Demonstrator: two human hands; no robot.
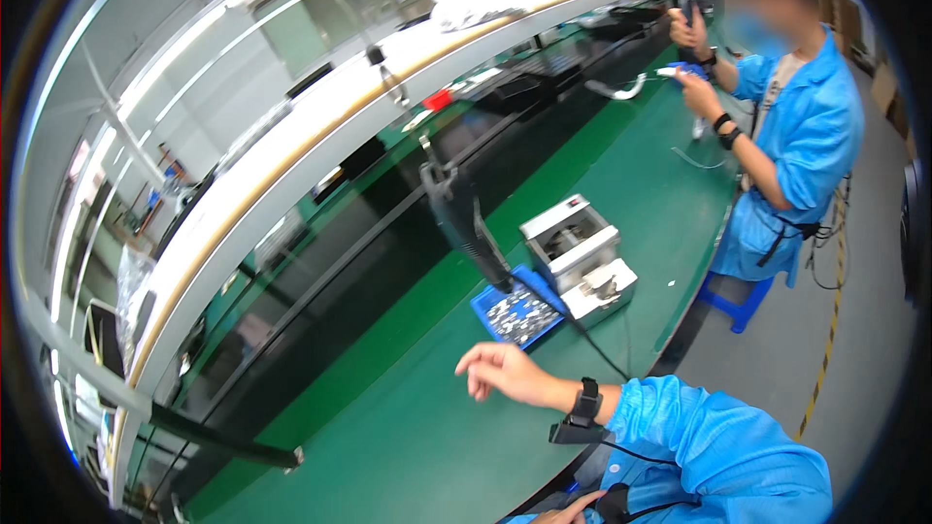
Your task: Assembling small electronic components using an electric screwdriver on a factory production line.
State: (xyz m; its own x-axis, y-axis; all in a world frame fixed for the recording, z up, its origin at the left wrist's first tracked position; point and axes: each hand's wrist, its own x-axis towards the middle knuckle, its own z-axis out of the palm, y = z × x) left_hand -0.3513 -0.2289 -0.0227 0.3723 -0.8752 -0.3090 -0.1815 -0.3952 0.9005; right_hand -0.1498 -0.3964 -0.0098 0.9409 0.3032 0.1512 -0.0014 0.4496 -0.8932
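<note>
My right hand (510, 374) hovers over the green table, its fingers loosely bent and apart, holding nothing. A black band with a small box and cable circles that wrist. Nearest to it is a blue tray (479, 303) of small silvery parts. Beyond the tray stands a small grey machine (570, 233) with a white front part. Above the tray hangs a long black tool (464, 218), its cord running toward the table's near edge. At the lower edge my left hand (571, 510) is mostly cut off, one finger against a black object (614, 503) by my blue sleeve.
The green table (388, 437) runs from lower left to upper right. A raised white shelf (320, 141) curves along its far side. At the upper right a co-worker (811, 136) in a blue coat sits on a blue stool (738, 306), holding objects. A dark bar (223, 442) juts in at lower left.
</note>
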